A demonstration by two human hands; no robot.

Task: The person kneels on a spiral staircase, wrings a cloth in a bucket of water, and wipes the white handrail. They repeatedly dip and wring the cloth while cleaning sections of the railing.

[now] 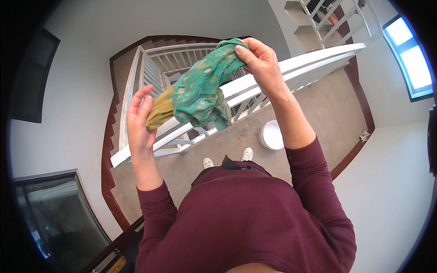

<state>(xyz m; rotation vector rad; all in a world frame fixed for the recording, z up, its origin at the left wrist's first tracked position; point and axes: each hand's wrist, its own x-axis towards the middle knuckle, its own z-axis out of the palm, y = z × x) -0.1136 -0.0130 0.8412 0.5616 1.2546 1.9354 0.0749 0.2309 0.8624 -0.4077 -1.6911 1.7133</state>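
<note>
A crumpled green cloth (201, 92) with pale and yellow spots is held up in front of me, above the white railing. Its yellow-brown part (160, 107) sticks out on the left side. My right hand (261, 59) pinches the upper right end between thumb and fingers. At the yellow end, my left hand (140, 117) has the fabric against its palm and thumb, its upper fingers raised and loosely curled. Part of that grip is hidden by the cloth. A loose green corner droops between the hands.
The white metal railing (293, 70) runs across the landing, with a stairwell behind it. A white bucket (271, 135) stands on the concrete floor (327, 99) right of my shoes (247, 154). A person (329, 13) is partly visible on the upper stairs. Windows (409, 56) flank the landing.
</note>
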